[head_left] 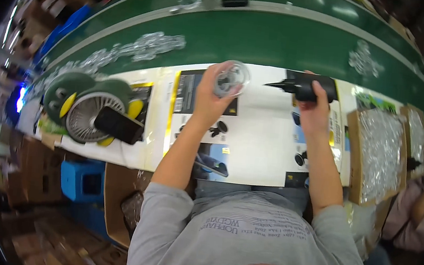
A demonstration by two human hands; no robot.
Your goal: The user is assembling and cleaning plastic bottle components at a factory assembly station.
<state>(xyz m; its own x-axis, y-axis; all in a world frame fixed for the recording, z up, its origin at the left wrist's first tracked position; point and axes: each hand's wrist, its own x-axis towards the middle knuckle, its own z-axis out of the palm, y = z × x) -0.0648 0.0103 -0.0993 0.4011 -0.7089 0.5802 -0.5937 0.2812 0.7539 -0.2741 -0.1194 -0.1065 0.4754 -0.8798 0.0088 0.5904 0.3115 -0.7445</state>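
My left hand (210, 91) is closed around a clear round plastic piece (235, 77), shaped like a shallow cup; its inner details are blurred. In my right hand (315, 110) lies a black bottle (307, 89) with a long pointed nozzle, held sideways. The nozzle's tip points left toward the clear piece, with a gap between them. Both hands are above a worktop covered with printed cardboard (262, 128).
A green fan with a white grille (94, 114) stands at the left, a dark phone (118, 125) in front of it. Clear plastic pieces (148, 45) lie along the green conveyor (264, 39). At the right is a carton of clear pieces (380, 151); another person (417, 213) sits beyond.
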